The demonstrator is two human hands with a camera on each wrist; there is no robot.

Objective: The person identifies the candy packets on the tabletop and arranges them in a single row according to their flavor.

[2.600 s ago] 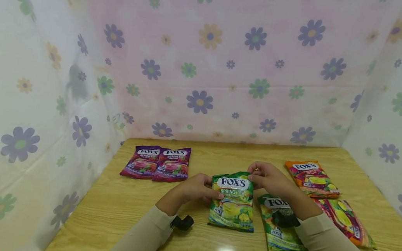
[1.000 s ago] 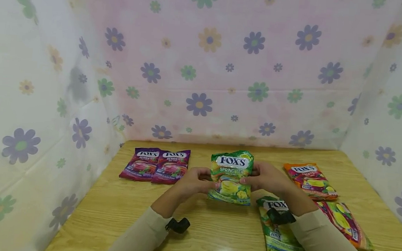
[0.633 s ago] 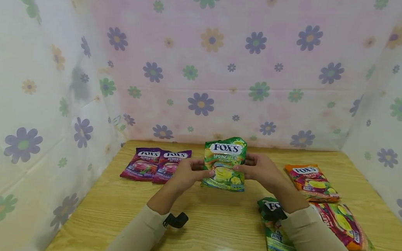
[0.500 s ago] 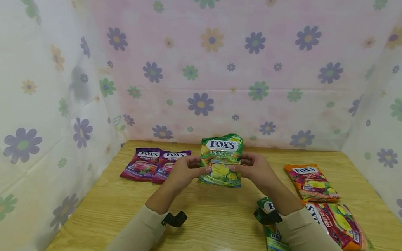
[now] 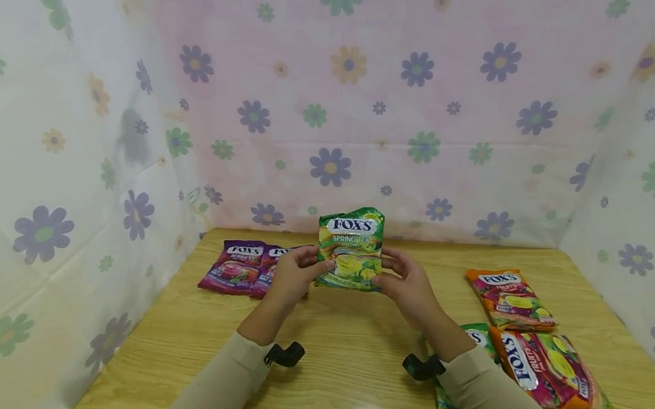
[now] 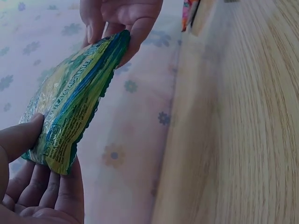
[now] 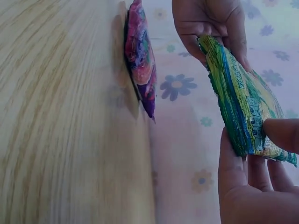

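Observation:
Both hands hold a green Fox's Spring Tea candy bag [image 5: 350, 249] upright above the middle of the table, its printed front facing the head camera. My left hand [image 5: 294, 272] pinches its left side, thumb on the front and fingers behind. On the opposite side my right hand [image 5: 410, 286] grips it the same way. In the left wrist view the bag [image 6: 70, 102] appears from its bottom edge, with the left thumb [image 6: 21, 140] pressed on one face. The right wrist view shows the bag [image 7: 243, 102] tilted between both hands.
Two purple Berries bags [image 5: 235, 266] lie overlapping at the back left, one partly behind my left hand. At the right are an orange-red Fruits bag [image 5: 509, 299] and another Fruits bag [image 5: 555, 371]. A second green bag [image 5: 451, 400] lies partly under my right forearm. Flowered cloth [image 5: 368, 106] surrounds the wooden table.
The Spring Tea bag has risen from near the table and moved away and slightly left, with both hands on it. The right hand has shifted from its top corner to its side.

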